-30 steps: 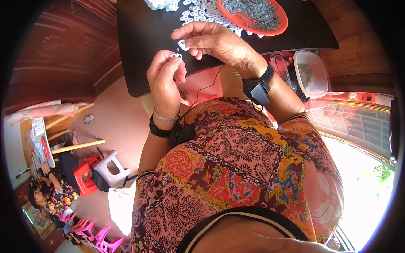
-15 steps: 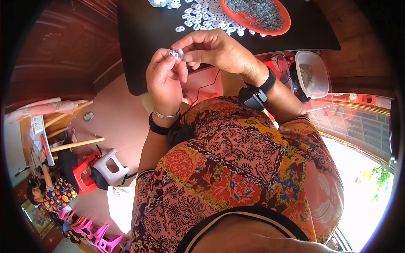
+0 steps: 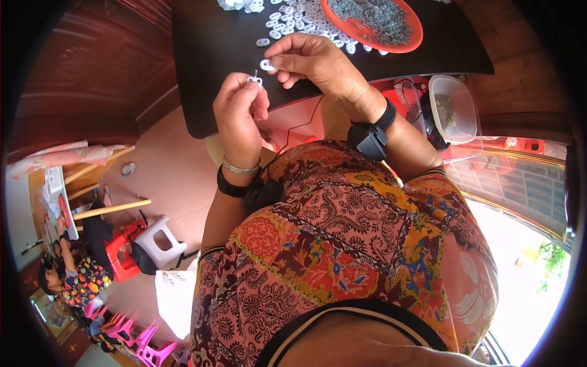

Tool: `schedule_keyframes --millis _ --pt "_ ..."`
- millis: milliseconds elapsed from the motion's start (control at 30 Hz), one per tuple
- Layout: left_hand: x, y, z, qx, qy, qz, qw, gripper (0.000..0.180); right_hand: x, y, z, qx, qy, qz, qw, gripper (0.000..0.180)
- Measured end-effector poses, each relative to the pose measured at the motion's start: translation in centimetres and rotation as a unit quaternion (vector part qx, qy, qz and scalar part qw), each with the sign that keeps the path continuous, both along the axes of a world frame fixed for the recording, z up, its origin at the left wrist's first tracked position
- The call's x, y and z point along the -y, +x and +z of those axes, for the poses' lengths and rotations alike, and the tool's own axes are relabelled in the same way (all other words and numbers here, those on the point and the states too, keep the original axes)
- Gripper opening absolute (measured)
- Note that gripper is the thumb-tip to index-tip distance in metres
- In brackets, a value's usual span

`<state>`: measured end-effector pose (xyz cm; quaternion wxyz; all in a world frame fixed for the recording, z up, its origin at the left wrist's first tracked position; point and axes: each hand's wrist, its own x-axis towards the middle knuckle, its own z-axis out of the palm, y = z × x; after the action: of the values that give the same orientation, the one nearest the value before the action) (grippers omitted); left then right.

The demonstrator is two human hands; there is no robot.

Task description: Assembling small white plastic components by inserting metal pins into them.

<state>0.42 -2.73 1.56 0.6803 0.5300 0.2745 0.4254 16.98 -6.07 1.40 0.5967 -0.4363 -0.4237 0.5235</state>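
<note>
Your left hand [image 3: 237, 116] is pinched shut on a small white plastic ring w/ a short metal pin [image 3: 254, 78] poking up thru it, held right at the thumb + index tips. Your right hand [image 3: 315, 61] has its fingers curled closed on a second small white plastic ring [image 3: 267, 64], which sits at the fingertip ends, just beside and slightly above the left-hand piece, not quite touching as far as I can tell.

The black tabletop [image 3: 208, 55] lies under both hands. Beyond the right knuckles there's a scatter of loose white rings [image 3: 287, 18] and an orange round tray of grey metal bits [image 3: 373, 21]. A clear plastic tub [image 3: 454, 109] is off past the right wrist.

To do this step well, imo: keep the left pinch steady, pin upright, line the ring hole up w/ the pin tip, and keep both pieces over the tabletop so a drop stays catchable.
</note>
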Motion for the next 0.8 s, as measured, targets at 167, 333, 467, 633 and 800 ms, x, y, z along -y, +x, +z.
schedule_keyframes --millis 167,333,467,633,800 --pt "0.15 0.08 -0.14 -0.055 0.01 -0.017 0.998 0.012 0.02 -0.06 0.58 -0.01 -0.021 -0.006 1.0 0.016" --pt "0.03 0.21 -0.1 -0.054 0.008 -0.01 0.998 0.013 -0.01 -0.04 0.42 0.015 -0.006 0.004 1.0 0.014" --pt "0.14 0.3 -0.04 -0.059 0.013 -0.011 0.998 0.014 0.2 -0.24 0.56 0.045 0.014 -0.004 0.999 0.013" --pt "0.24 0.35 -0.13 -0.061 0.018 -0.008 0.998 0.014 0.6 -0.67 0.56 0.086 0.036 -0.02 0.995 0.013" --pt "0.22 0.34 -0.14 -0.062 0.012 -0.008 0.998 0.015 0.73 -0.66 0.86 0.079 0.032 -0.042 0.995 0.013"
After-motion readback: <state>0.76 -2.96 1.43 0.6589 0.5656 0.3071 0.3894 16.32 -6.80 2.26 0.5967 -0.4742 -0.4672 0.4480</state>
